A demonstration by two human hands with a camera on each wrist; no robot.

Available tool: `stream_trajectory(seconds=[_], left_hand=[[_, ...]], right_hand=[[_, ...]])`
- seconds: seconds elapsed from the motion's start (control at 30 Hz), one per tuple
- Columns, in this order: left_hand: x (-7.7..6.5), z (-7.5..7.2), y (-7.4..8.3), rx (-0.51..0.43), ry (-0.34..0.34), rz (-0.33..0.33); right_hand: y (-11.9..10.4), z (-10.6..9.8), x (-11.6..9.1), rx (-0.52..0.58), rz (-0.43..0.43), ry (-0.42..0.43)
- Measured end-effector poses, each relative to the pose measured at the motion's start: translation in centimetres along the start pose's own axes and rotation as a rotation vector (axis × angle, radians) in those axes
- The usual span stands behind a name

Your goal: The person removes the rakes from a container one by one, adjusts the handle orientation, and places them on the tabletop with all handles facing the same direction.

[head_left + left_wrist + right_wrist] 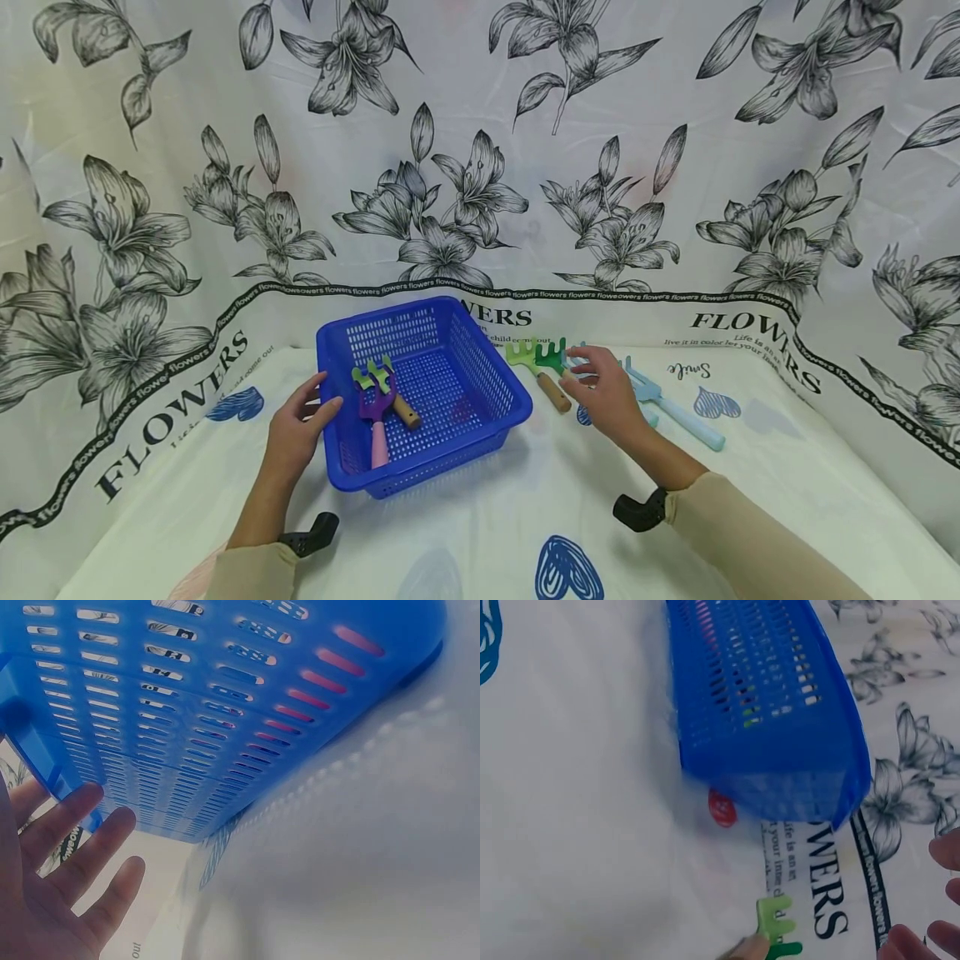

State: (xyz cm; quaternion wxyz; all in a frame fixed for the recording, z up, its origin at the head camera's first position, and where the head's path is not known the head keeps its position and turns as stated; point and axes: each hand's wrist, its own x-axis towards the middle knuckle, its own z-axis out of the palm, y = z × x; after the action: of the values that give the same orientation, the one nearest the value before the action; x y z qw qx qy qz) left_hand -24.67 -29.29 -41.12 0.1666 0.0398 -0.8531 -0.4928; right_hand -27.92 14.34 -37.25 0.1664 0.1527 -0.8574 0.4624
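Observation:
A blue plastic basket (420,483) with slotted walls stands left of the middle of the table. Inside lie a green hand rake (405,412) with a wooden handle and a purple garden fork (377,405) with a pink handle. My left hand (298,429) is at the basket's left rim, its fingers (109,836) loosely extended outside the wall. Over the tools on the right hovers my right hand (603,390), fingers apart, with no tool seen in it. Nearby lie a light green rake (553,392), a dark green rake (550,355) and a light blue rake (678,414). The hand partly covers other blue pieces.
A white tablecloth (480,533) printed with hearts and lettering covers the table. Behind it hangs a flower-printed curtain (525,167), which curves round both sides. A black wrist mount (640,510) sits on the right wrist, another (310,535) on the left.

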Motion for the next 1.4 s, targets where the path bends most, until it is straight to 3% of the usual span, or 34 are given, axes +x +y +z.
stream_trajectory(seconds=[0.37,0.53,0.83,1.4], left_hand=[[0.0,0.0,0.2,-0.005,-0.004,0.000],[-0.1,0.0,0.3,0.000,-0.004,0.000],[0.1,0.0,0.0,0.003,0.000,0.009],[0.0,0.0,0.1,0.006,0.007,0.015]], right_hand=[[-2.4,2.9,1.0,0.061,-0.205,-0.061],[-3.5,4.3,1.6,0.044,-0.246,-0.135],[-6.4,6.8,2.1,0.015,-0.120,-0.327],[-9.6,11.3,3.6,0.088,-0.111,-0.574]])
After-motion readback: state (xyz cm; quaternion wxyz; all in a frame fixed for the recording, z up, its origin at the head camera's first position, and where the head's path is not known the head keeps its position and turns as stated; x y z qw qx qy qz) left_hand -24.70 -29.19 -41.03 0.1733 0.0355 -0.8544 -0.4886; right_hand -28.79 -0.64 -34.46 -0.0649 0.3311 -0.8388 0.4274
